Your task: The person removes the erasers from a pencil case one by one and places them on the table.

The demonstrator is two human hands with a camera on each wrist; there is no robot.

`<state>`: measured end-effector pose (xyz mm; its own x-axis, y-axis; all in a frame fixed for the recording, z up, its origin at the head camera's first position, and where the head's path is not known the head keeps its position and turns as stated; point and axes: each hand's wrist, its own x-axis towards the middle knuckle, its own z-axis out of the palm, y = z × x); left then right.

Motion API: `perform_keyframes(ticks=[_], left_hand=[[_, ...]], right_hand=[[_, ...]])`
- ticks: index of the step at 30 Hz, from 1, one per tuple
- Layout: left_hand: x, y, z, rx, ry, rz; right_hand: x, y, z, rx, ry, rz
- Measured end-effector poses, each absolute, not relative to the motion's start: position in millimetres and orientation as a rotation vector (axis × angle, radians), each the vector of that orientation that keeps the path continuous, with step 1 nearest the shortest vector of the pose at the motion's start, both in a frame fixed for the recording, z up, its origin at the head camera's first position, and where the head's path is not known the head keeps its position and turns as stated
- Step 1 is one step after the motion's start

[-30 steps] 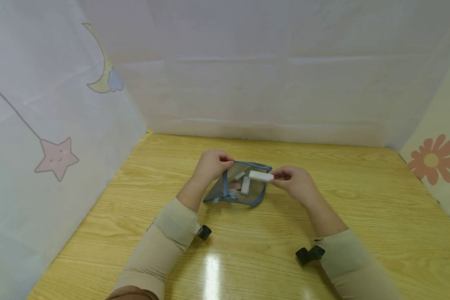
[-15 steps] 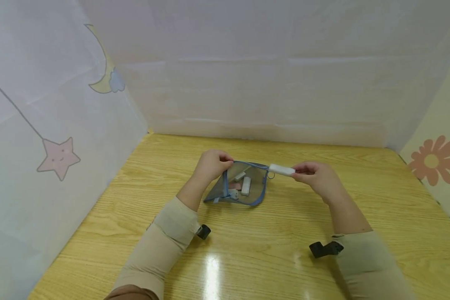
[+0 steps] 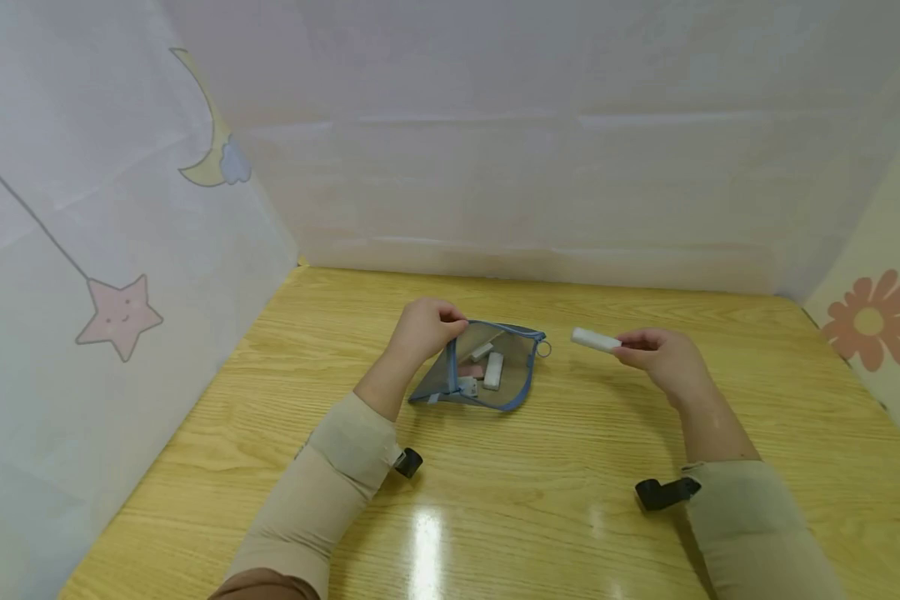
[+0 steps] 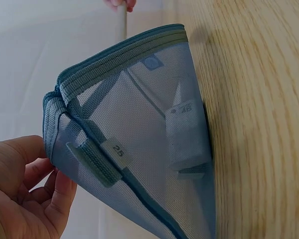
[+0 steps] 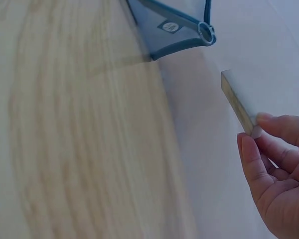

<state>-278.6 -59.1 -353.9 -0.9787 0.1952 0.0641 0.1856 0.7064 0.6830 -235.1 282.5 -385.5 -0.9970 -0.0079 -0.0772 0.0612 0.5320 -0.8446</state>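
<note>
A blue-edged mesh zipper pouch [image 3: 512, 385] lies unzipped on the table, its mouth facing the right. My left hand [image 3: 429, 327] pinches its upper left edge between thumb and fingers; the left wrist view shows this hand [image 4: 32, 186] at the pouch corner. Inside are a white eraser [image 3: 493, 372], a smaller white piece [image 3: 482, 351] and a pinkish piece [image 3: 470, 372]. Through the mesh, an eraser [image 4: 188, 132] shows 4B lettering. Right of the pouch, my right hand [image 3: 663, 360] holds another white eraser [image 3: 595, 339] by one end, above the table and apart from the pouch.
A ring zipper pull [image 3: 543, 349] hangs at the pouch's right corner. The wooden table [image 3: 525, 500] ends at a pale backdrop sheet [image 3: 540, 183] behind and at both sides. Each forearm wears a black camera, the left camera [image 3: 408, 462] and the right camera [image 3: 663, 493].
My right hand has moved right with the eraser, from over the pouch mouth to well beside it. My left hand keeps its pinch on the pouch, which has barely shifted.
</note>
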Motion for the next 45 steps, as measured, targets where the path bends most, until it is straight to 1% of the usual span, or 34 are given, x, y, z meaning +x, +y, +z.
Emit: perform_keyframes(ticks=[5,12,17,45], left_hand=[[-279.1,-60.0,-355.4,0.337,2.896,1.148],[-279.5,-60.2,-355.9,0.338,2.904,1.136],[-278.5,-60.8,-354.9,0.346,2.891,1.146],[-279.4,-60.1,-357.4,0.359,2.890,1.112]], right_hand=[[-239.0,282.3,-392.8,0.073,2.690,-1.427],[-246.4,282.1,-409.5,-0.026,2.766,-1.250],[-250.4,280.6,-417.4,-0.024,2.793,-1.195],[-253.5,274.2,-435.7,0.009,2.844,-1.084]])
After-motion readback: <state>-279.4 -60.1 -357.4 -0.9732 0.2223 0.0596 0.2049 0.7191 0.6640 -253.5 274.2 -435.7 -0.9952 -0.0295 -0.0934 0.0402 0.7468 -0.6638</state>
